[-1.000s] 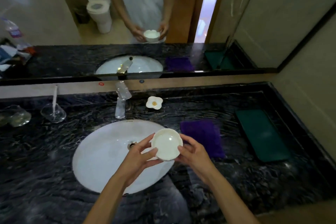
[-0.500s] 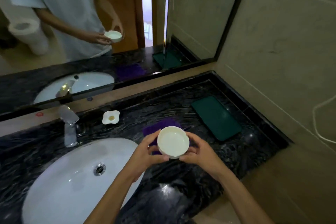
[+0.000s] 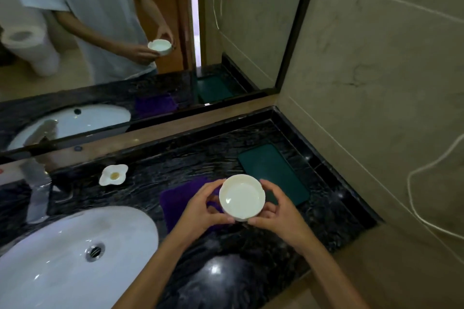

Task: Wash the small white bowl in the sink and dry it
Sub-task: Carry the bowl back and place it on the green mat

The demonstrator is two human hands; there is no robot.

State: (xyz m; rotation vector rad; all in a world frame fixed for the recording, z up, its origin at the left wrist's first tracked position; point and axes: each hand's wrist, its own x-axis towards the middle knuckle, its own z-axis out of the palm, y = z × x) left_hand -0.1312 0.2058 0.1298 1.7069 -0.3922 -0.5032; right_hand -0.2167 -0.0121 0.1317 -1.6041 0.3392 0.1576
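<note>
Head view is showing the small white bowl [image 3: 242, 197] facing mouth-up, tilting slightly toward the camera, sitting between left hand [image 3: 200, 208] and right hand [image 3: 278, 211], both grips pinching its sides above the purple cloth [image 3: 180, 198].

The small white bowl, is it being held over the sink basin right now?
No, both the left hand and right hand hold the small white bowl over the purple cloth, right of the sink basin.

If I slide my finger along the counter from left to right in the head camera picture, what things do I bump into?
Faucet → white sink → flower-shaped dish → purple cloth → small white bowl, held in both hands → dark green mat.
</note>
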